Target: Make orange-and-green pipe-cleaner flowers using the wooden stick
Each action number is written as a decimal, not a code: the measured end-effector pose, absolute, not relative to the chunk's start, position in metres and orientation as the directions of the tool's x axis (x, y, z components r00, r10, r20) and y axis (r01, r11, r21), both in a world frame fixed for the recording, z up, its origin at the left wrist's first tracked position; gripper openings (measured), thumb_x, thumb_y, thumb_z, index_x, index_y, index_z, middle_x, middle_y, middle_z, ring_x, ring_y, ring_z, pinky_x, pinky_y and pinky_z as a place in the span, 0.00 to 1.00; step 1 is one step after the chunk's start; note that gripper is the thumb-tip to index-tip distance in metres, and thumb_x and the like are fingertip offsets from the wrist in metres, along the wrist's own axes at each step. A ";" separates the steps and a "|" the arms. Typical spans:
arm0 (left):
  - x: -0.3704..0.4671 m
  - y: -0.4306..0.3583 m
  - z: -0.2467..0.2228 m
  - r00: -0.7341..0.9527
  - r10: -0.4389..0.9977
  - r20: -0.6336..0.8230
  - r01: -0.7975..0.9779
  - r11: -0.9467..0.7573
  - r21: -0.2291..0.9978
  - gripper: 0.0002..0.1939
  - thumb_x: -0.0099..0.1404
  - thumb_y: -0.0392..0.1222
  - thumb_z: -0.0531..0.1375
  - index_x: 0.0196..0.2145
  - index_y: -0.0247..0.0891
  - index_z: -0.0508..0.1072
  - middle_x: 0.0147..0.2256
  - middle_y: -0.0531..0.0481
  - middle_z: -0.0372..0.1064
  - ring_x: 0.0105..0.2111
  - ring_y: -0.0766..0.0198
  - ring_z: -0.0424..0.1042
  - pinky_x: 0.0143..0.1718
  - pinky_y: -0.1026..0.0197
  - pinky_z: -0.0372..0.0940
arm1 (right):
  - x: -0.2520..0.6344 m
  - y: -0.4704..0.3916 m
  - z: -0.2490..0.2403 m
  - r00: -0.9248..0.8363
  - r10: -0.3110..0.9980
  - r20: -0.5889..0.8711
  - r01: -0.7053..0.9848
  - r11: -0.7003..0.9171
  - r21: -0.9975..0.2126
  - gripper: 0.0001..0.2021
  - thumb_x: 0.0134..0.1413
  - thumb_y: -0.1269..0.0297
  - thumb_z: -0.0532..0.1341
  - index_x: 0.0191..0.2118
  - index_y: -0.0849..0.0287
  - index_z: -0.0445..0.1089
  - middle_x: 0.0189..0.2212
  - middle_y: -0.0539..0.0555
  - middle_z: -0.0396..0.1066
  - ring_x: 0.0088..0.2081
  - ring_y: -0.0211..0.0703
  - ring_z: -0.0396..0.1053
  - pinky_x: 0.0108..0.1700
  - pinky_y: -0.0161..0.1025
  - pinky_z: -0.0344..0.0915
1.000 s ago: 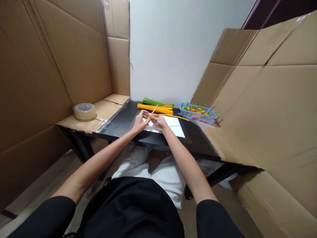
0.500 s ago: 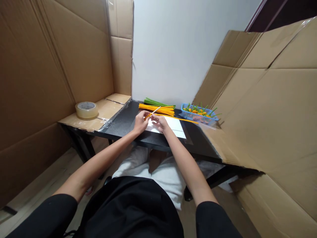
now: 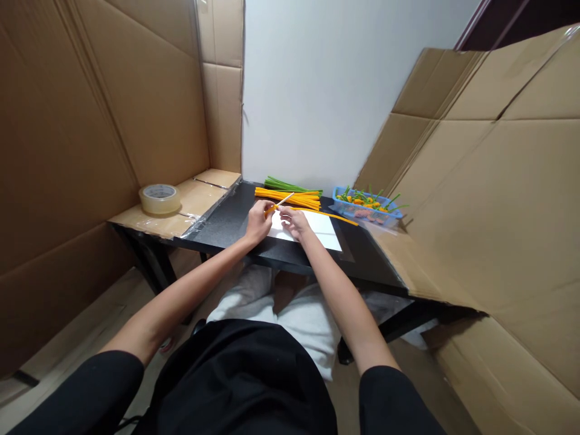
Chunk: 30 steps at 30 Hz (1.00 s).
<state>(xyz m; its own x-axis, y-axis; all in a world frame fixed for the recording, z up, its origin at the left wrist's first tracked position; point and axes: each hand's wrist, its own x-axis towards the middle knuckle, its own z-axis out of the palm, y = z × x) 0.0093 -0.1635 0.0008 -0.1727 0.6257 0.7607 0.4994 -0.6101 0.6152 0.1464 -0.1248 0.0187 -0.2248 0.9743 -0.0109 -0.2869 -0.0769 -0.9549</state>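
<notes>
My left hand (image 3: 260, 222) is closed in a pinch on a thin white stick (image 3: 286, 199) that slants up to the right. Around the stick's lower part, at the fingertips, lies the end of an orange pipe cleaner (image 3: 338, 217). Close beside it, my right hand (image 3: 294, 222) pinches the same pipe cleaner, whose long free end stretches to the right. Both hands are above a white sheet of paper (image 3: 324, 232). How far the pipe cleaner wraps the stick is too small to tell.
Behind the hands lie bundles of orange pipe cleaners (image 3: 290, 198) and green pipe cleaners (image 3: 290, 184). A blue basket (image 3: 367, 211) of small orange and green pieces stands at the right. A tape roll (image 3: 159, 200) sits at the left. Cardboard walls (image 3: 489, 181) flank the black table (image 3: 217, 217).
The free end of the orange pipe cleaner has drawn slightly leftward and sags a little more. My right fingers have shifted slightly. The view has tilted a little.
</notes>
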 end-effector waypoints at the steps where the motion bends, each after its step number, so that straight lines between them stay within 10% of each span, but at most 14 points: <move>1: 0.009 -0.163 0.001 -0.176 0.623 0.762 0.499 -0.611 0.615 0.10 0.59 0.27 0.59 0.36 0.39 0.72 0.37 0.46 0.72 0.38 0.57 0.71 0.43 0.56 0.65 | 0.147 -0.125 0.019 -0.233 0.972 -0.010 -0.283 -0.078 -0.956 0.12 0.29 0.63 0.73 0.26 0.58 0.74 0.23 0.48 0.68 0.27 0.34 0.60 0.27 0.33 0.53; 30: 0.001 -0.141 -0.011 -0.296 0.779 0.553 0.152 -0.534 0.832 0.07 0.54 0.37 0.68 0.33 0.35 0.81 0.34 0.44 0.79 0.35 0.58 0.76 0.38 0.58 0.70 | 0.148 -0.122 0.018 -0.328 0.944 -0.046 -0.212 -0.121 -0.970 0.11 0.33 0.64 0.72 0.27 0.55 0.72 0.25 0.47 0.66 0.29 0.35 0.60 0.30 0.34 0.52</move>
